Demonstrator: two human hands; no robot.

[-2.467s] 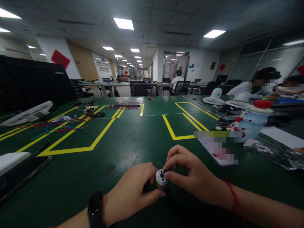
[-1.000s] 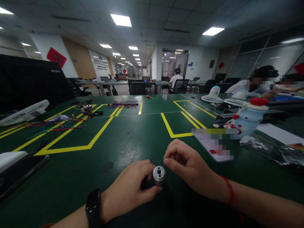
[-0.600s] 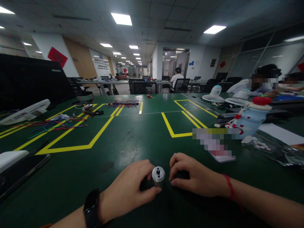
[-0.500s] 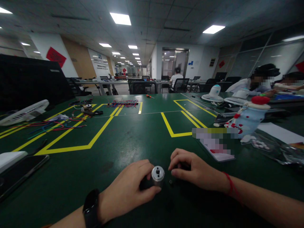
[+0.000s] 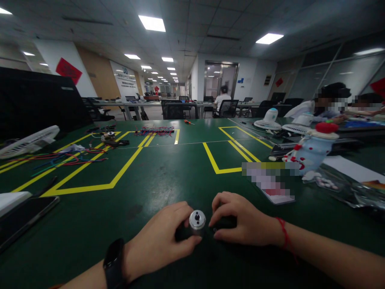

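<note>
My left hand (image 5: 164, 233) is closed around a small silver motor (image 5: 197, 220), fingers on its far side and thumb near its front. The motor stands upright, its shaft and two dark holes on the top face. Just right of it, my right hand (image 5: 240, 218) is curved low over the table, thumb and fingers apart. Between the tips of its thumb and forefinger lies a tiny metal ring-like part (image 5: 214, 230), whose exact kind is too small to make out.
A phone (image 5: 28, 220) lies at the left, with coloured wires (image 5: 72, 156) beyond. Yellow tape (image 5: 126, 168) marks the green table (image 5: 168, 176). On the right are a card in a clear sleeve (image 5: 270, 186), a blue jar (image 5: 319, 148) and plastic bags (image 5: 345, 188). Other people sit farther back.
My right hand has come lower and slightly left, its thumb and forefinger now on either side of the tiny part. My left hand still holds the motor in nearly the same place.
</note>
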